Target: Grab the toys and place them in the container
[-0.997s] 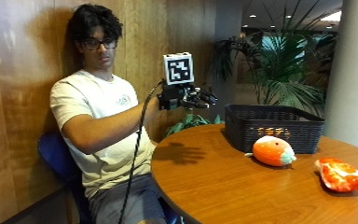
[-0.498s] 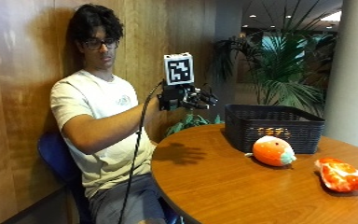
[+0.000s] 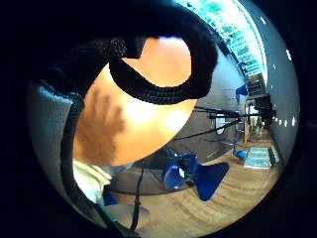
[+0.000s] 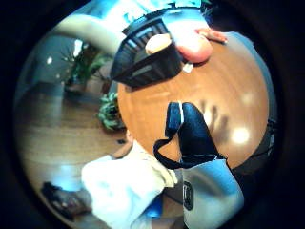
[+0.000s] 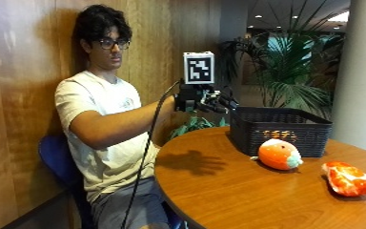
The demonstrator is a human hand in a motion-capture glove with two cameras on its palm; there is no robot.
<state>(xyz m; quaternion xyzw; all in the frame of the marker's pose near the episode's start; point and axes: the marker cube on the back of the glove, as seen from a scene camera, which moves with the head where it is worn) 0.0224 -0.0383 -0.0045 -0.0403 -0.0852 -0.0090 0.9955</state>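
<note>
A round orange and white plush toy (image 5: 279, 154) lies on the round wooden table (image 5: 234, 191) just in front of a black woven basket (image 5: 278, 129). A flatter red-orange toy (image 5: 348, 178) lies further right on the table. My gloved right hand (image 5: 205, 99) hovers well above the table's near-left part, to the left of the basket, fingers spread and holding nothing. Its shadow falls on the wood below. In the thumb side palm view the basket (image 4: 143, 55) holds something yellowish, and the orange toy (image 4: 194, 47) sits beside it with the red-orange toy (image 4: 212, 34) beyond.
A person sits on a blue chair (image 5: 59, 157) against a wooden wall, at the table's left side. Potted palms (image 5: 290, 76) stand behind the basket and a pale column (image 5: 360, 71) rises at the right. Another blue chair (image 3: 195, 176) stands on the floor nearby.
</note>
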